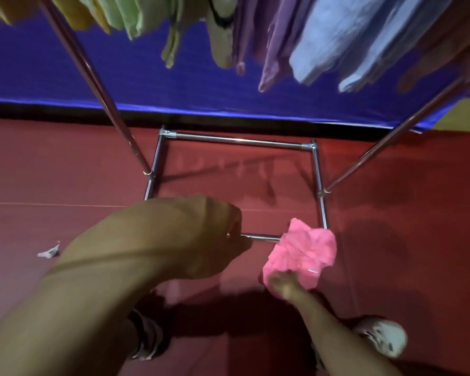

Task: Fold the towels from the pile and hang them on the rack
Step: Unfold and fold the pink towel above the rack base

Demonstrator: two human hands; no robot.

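Right hand: the right hand point(282, 287), lower right of centre, pinches a crumpled pink cloth towel point(301, 253) by its lower edge — fingers blurred, curled into the fabric.
Right arm: bare forearm runs up from the lower right corner.
Left hand: the left hand point(209, 234), at centre, is fisted, knuckles up; it seems to touch the near bar, but whether it grips the bar I cannot tell.
Left arm: fills the lower left, reaching diagonally to centre.
Pink towel: hangs bunched over the near right corner of the chrome tubular rack point(239, 141) base.
Hung towels: yellow, green, beige, purple and blue folded towels point(334, 36) drape along the top edge.
Floor: red floor point(404, 213); blue fabric backdrop point(65, 71) behind.
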